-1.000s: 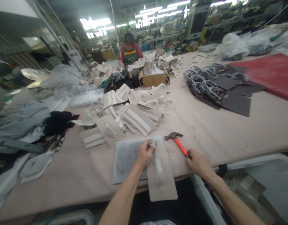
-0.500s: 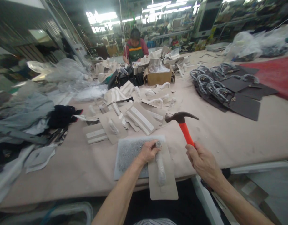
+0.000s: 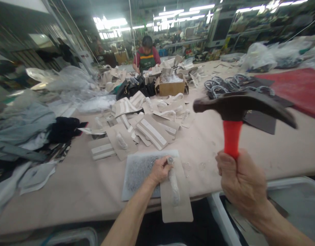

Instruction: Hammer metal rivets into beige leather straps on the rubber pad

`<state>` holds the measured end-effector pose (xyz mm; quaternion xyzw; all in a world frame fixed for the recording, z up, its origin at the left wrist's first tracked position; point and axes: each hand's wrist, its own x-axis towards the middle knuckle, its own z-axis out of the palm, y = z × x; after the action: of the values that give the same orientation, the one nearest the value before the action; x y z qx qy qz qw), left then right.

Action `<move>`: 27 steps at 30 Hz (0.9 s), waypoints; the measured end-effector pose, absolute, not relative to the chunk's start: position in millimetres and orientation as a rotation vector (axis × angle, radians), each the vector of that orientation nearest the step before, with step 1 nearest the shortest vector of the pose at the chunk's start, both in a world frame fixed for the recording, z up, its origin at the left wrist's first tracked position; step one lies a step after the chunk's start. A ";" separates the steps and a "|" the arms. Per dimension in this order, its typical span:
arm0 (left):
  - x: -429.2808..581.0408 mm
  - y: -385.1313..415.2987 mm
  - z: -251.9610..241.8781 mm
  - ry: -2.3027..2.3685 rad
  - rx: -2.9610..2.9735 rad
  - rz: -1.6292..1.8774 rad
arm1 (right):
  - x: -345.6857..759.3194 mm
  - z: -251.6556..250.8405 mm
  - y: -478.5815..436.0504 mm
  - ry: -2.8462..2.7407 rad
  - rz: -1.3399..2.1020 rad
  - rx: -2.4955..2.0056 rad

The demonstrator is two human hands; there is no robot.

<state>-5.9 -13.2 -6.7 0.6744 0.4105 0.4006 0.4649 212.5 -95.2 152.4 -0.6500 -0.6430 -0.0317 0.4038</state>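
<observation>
High at the right, my right hand [image 3: 241, 181] is closed round the orange grip of a claw hammer [image 3: 231, 109], its dark head raised close to the camera. My left hand [image 3: 161, 169] pinches the top end of a plastic-wrapped handle [image 3: 174, 189], where a small round metal piece [image 3: 170, 160] shows. That handle lies along a beige bag panel [image 3: 176, 212], which overhangs the table's front edge. Beneath the panel's upper part and my left hand is a pale board [image 3: 139, 171] with a worn grey surface.
Beige panels [image 3: 152, 131] lie piled beyond the board. Farther back stand a cardboard box [image 3: 171, 89] and black bags [image 3: 135, 87]. Dark panels with wrapped handles [image 3: 262, 118] are at the right. A co-worker [image 3: 147, 56] sits across the table. White bins flank me below the edge.
My right hand has lifted the hammer up and to the right, nearer the camera. My left hand keeps its pinch on the handle end, and the panel lies almost as before.
</observation>
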 end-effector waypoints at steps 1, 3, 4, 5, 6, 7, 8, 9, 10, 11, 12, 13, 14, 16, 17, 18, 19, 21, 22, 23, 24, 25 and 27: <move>-5.9 -13.2 -7.6 1.011 1.650 0.988 | 210.3 145.5 -96.8 -1.633 -0.081 -1.633; -5.8 -13.4 -9.2 1.021 1.647 0.991 | 209.6 122.8 -99.4 -1.851 0.001 -1.679; -5.7 -13.7 -9.8 1.027 1.654 0.988 | 211.1 110.5 -100.0 -2.015 0.085 -1.723; -5.6 -14.0 -10.1 1.034 1.662 0.982 | 213.6 99.5 -100.1 -2.155 0.164 -1.781; -5.5 -14.5 -10.2 1.042 1.670 0.975 | 216.6 90.9 -99.8 -2.253 0.221 -1.845; -5.4 -15.0 -9.9 1.048 1.674 0.972 | 219.5 85.0 -99.3 -2.311 0.243 -1.901; -5.2 -15.5 -9.4 1.050 1.671 0.973 | 222.2 81.5 -98.8 -2.343 0.239 -1.944; -5.0 -16.0 -8.6 1.049 1.658 0.979 | 224.5 79.3 -98.3 -2.356 0.228 -1.982; -4.9 -16.3 -7.6 1.043 1.644 0.986 | 226.6 77.7 -97.7 -2.348 0.223 -2.022; -4.7 -16.6 -6.6 1.036 1.634 0.993 | 228.6 75.5 -97.1 -2.336 0.244 -2.057; -4.6 -16.7 -5.5 1.025 1.631 1.000 | 230.9 72.2 -96.1 -2.322 0.280 -2.088; -4.6 -16.6 -4.5 1.014 1.633 1.006 | 233.7 67.5 -94.8 -2.299 0.316 -2.124; -4.6 -16.4 -3.7 1.007 1.638 1.010 | 237.0 61.5 -92.9 -2.276 0.356 -2.161; -4.6 -15.7 -3.3 1.006 1.642 1.017 | 244.3 47.5 -87.1 -2.211 0.438 -2.257; -4.6 -15.3 -3.6 1.009 1.633 1.022 | 247.3 41.0 -83.6 -2.166 0.468 -2.317; -4.6 -15.0 -4.4 1.013 1.620 1.024 | 249.1 35.6 -80.1 -2.118 0.471 -2.375; -4.5 -14.7 -5.3 1.018 1.602 1.027 | 249.1 32.0 -76.9 -2.086 0.430 -2.407; -4.0 -14.3 -7.5 1.025 1.557 1.030 | 242.2 30.8 -73.5 -2.070 0.215 -2.344; -3.7 -14.2 -8.5 1.024 1.533 1.030 | 235.2 33.2 -73.9 -2.089 0.090 -2.227; -3.4 -14.0 -9.3 1.021 1.509 1.033 | 226.2 36.8 -75.8 -2.131 0.002 -2.060; -3.0 -13.9 -10.0 1.014 1.485 1.040 | 215.6 41.1 -79.1 -2.206 -0.028 -1.861; -2.7 -13.7 -10.6 1.004 1.460 1.051 | 204.2 45.2 -83.6 -2.310 0.004 -1.657; -1.7 -12.9 -11.7 0.997 1.400 1.072 | 181.4 49.4 -93.9 -2.562 0.144 -1.302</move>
<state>-1.7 -12.9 -11.7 0.5864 0.4177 0.4489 0.5293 181.4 -93.9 49.4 -0.4485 -0.8826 0.0497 0.1318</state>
